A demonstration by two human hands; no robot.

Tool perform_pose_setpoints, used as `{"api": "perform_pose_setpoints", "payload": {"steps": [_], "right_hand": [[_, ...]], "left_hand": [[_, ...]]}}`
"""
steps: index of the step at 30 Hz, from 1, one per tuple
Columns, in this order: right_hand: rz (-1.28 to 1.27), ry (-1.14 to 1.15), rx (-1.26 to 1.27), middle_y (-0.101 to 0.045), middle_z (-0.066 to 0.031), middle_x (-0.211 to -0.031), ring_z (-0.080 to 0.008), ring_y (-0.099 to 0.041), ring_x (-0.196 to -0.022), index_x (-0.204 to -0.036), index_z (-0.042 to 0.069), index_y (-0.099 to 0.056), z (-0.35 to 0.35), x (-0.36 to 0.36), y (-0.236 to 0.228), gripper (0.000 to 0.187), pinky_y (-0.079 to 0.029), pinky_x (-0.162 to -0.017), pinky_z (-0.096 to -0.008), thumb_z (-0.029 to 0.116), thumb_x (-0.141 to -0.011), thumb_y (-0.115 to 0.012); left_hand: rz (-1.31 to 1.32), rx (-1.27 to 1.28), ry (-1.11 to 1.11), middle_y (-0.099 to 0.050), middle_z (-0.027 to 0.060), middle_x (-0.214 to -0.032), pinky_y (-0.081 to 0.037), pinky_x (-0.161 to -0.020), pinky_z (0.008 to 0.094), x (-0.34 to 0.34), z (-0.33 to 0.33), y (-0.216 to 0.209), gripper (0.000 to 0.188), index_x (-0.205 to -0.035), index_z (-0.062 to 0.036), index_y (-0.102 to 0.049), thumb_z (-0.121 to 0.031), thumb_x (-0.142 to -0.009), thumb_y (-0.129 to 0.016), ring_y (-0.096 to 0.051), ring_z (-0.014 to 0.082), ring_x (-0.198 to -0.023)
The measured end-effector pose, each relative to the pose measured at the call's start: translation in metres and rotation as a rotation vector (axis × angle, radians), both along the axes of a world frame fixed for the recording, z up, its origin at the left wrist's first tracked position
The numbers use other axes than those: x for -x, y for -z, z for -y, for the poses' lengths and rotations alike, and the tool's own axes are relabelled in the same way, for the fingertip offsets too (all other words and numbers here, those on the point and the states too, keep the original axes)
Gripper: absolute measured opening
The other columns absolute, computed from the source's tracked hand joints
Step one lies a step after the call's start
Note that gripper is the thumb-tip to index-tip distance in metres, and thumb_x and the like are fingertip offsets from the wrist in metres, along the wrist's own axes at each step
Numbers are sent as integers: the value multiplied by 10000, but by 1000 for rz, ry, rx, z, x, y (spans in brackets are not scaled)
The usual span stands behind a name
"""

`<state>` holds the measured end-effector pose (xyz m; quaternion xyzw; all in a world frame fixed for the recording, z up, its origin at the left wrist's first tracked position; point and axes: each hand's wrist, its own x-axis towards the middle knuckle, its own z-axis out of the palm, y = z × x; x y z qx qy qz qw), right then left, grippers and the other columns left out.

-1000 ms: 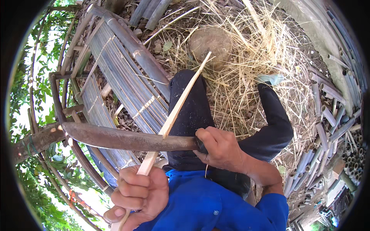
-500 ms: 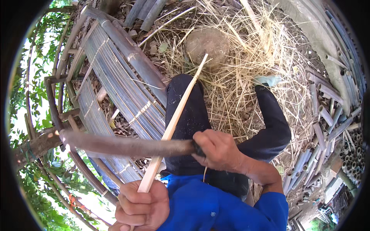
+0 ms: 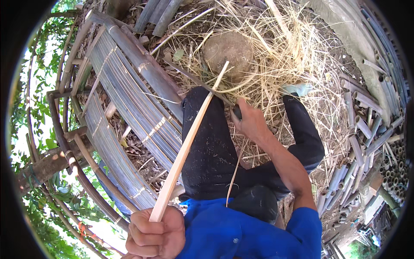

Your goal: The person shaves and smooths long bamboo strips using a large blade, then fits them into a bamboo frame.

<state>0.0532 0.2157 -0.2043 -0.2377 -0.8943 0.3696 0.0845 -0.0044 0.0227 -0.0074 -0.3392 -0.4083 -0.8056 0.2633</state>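
Note:
My left hand [image 3: 156, 233] is closed round the lower end of a long pale bamboo strip [image 3: 184, 151], which slants up and away across my left thigh. My right hand [image 3: 251, 123] grips the dark handle of a long-bladed knife [image 3: 192, 78]. The blade crosses the strip near its far, narrower end and appears to touch it. A thin pale shaving [image 3: 238, 87] curls out to the right beside the blade. My left knee in black trousers [image 3: 206, 142] is right under the strip.
A round wooden stump [image 3: 228, 52] stands beyond my knee, with loose shavings [image 3: 297, 52] spread around it. On the left is a bamboo slat bench [image 3: 133, 99]. Cut bamboo poles [image 3: 366, 101] are piled along the right, by a concrete edge [image 3: 345, 26].
My right hand has moved away from me, taking the knife from the strip's lower half to near its far end. A shaving now curls there. My left hand keeps its grip.

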Motion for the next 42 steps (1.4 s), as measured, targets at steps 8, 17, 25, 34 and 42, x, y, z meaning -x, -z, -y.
{"api": "perform_pose_setpoints", "payload": {"steps": [8, 17, 25, 34, 42], "right_hand": [[43, -50, -53, -668, -184, -749, -376, -674, -621, -1046, 39, -497, -17, 6, 46, 269, -556, -546, -451, 244, -978, -656], [360, 72, 169, -636, -180, -684, -290, -653, -572, -1052, 39, -445, -86, 7, 170, 235, -529, -477, -440, 254, -1048, -540], [324, 106, 97, -660, -277, -735, -461, -673, -682, -1093, 25, -467, -83, 9, 172, 314, -529, -638, -556, 291, -1001, -608], [86, 20, 84, -688, -231, -776, -376, -688, -602, -993, 22, -478, -58, -9, 96, 236, -553, -520, -457, 194, -980, -639], [-165, -131, -15, -669, -206, -718, -399, -704, -660, -1099, 44, -559, 6, -29, -9, 294, -562, -580, -455, 233, -939, -717]], "left_hand": [[-18, -85, 79, -304, -85, -635, -191, -432, 239, 6, -3, 3, 365, -935, -158, -474, -484, -1098, -445, -225, 47, -454], [-125, -164, 127, -316, -97, -657, -200, -434, 240, 23, -10, -6, 334, -935, -131, -464, -420, -1101, -473, -248, 35, -462], [-90, -182, 226, -256, -109, -596, -200, -449, 234, 24, 2, -7, 322, -880, -173, -459, -422, -1068, -537, -222, 34, -444], [-62, -68, 385, -354, -70, -478, -181, -361, 220, 23, 13, -10, 226, -815, -119, -422, -172, -905, -622, -259, 36, -356], [-59, -27, 430, -361, -70, -435, -163, -329, 210, 16, 13, -12, 336, -766, -145, -396, -286, -926, -655, -243, 24, -325]]}}
